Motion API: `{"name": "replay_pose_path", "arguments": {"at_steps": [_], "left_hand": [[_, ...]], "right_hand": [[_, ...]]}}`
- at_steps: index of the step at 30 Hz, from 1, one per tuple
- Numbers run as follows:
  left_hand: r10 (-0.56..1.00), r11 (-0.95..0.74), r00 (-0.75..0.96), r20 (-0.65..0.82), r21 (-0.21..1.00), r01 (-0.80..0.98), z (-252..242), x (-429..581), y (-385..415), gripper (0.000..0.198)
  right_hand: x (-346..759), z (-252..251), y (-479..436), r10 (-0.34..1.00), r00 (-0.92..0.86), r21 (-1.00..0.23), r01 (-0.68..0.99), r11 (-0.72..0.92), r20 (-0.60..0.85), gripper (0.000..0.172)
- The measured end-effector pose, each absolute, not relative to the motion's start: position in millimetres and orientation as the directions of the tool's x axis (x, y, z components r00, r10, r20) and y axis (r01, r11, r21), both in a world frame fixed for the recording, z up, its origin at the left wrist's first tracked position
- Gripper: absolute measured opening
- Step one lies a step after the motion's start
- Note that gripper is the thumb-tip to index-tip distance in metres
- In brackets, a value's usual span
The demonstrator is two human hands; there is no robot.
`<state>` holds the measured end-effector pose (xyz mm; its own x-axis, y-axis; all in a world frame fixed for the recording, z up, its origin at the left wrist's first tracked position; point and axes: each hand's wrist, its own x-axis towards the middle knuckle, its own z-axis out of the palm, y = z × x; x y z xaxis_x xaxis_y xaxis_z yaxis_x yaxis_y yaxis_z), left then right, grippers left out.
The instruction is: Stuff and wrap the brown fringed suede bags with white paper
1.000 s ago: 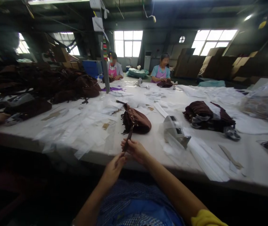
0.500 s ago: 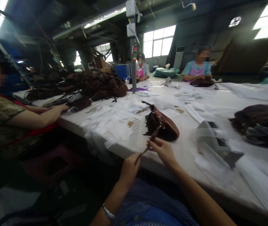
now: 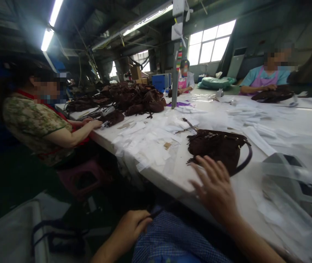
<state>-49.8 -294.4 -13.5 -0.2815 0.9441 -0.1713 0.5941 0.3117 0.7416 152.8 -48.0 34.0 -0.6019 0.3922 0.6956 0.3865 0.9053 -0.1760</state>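
Note:
My right hand (image 3: pixel 217 186) hovers over the near edge of the white table (image 3: pixel 303 124), fingers spread apart and holding nothing, just in front of a dark brown fringed bag (image 3: pixel 217 146). The bag lies on the table with its dark strap (image 3: pixel 247 157) curving round its right side. My left hand (image 3: pixel 130 228) is down by my lap, below the table edge, its fingers pinched on the end of a thin dark strap (image 3: pixel 158 212).
A person in a patterned top (image 3: pixel 35 120) sits at the left with a hand by a heap of brown bags (image 3: pixel 134 98). Two people sit at the far end. White paper slips (image 3: pixel 150 140) and clear plastic wrappers (image 3: pixel 289 175) cover the table. A pink stool (image 3: pixel 81 177) stands below.
The view has swung left. My right hand let go of the strap and opened over the table. My left hand dropped to my lap, pinching a strap. The bag now lies flatter.

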Motion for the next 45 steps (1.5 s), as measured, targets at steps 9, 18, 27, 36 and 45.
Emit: {"name": "replay_pose_path", "arguments": {"at_steps": [9,18,27,36,45], "left_hand": [[0.962,0.273,-0.171,-0.213,0.716,0.643,19,-53,-280,0.038],[0.952,0.301,-0.268,-0.148,0.620,0.725,24,-57,-268,0.032],[0.908,0.404,-0.385,-0.162,0.578,0.709,17,-93,-285,0.040],[0.852,0.283,-0.515,0.098,0.741,0.609,35,-97,-212,0.035],[0.687,0.486,-0.721,0.092,0.679,0.550,0,-139,-107,0.041]], "right_hand": [[168,10,-31,0.241,-0.971,-0.393,0.223,0.892,-0.004,0.028],[126,20,-64,0.077,-0.953,-0.379,-0.041,0.925,0.292,0.055],[109,22,-39,0.198,-0.980,-0.420,0.171,0.891,0.023,0.022],[63,6,-45,0.257,-0.962,-0.854,0.060,0.517,0.088,0.027],[66,-10,3,0.674,-0.724,-0.988,-0.067,0.139,0.144,0.037]]}}
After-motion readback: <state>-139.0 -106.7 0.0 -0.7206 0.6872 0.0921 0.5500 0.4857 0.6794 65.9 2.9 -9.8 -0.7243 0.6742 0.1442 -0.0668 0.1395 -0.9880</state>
